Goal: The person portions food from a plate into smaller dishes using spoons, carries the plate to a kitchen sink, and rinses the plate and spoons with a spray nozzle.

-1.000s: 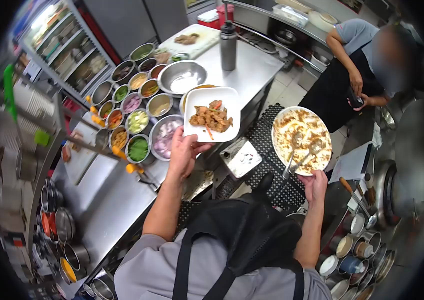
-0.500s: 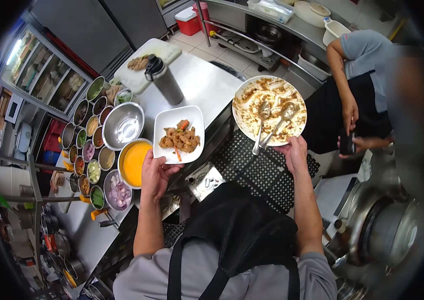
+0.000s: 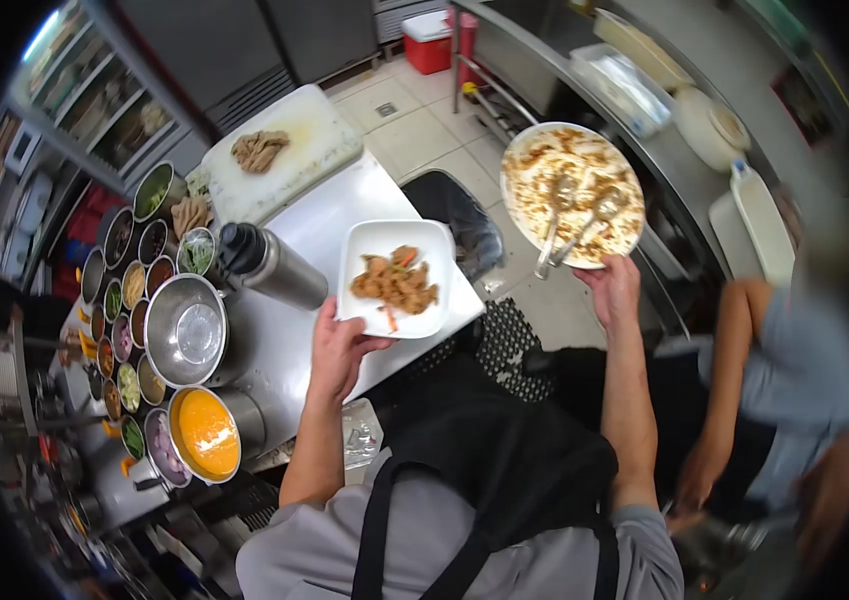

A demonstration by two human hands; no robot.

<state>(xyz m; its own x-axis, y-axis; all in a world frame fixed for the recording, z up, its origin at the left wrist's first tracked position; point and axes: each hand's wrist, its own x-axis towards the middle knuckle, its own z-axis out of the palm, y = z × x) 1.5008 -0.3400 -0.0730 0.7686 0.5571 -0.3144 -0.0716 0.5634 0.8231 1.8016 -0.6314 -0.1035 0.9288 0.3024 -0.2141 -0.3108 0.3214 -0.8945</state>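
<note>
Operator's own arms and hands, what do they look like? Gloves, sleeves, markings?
Left hand and right hand are bare: no gloves, rings or watch visible. Both forearms are uncovered, with no bands or cables seen. Short, loose, plain grey sleeves end above them; black straps run over the grey shirt. No clear markings.

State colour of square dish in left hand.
White; the square dish shows best in the head view.

Stretches out as a shiny steel table point(image 3: 265, 368). Carries a grey bottle point(image 3: 287, 270); counting from that, bears a white cutting board point(image 3: 315, 152) at twelve o'clock, many small metal tins point(image 3: 135, 281) from seven round to ten, and a metal pot point(image 3: 248, 420) of orange liquid point(image 3: 207, 433) at seven.
</note>
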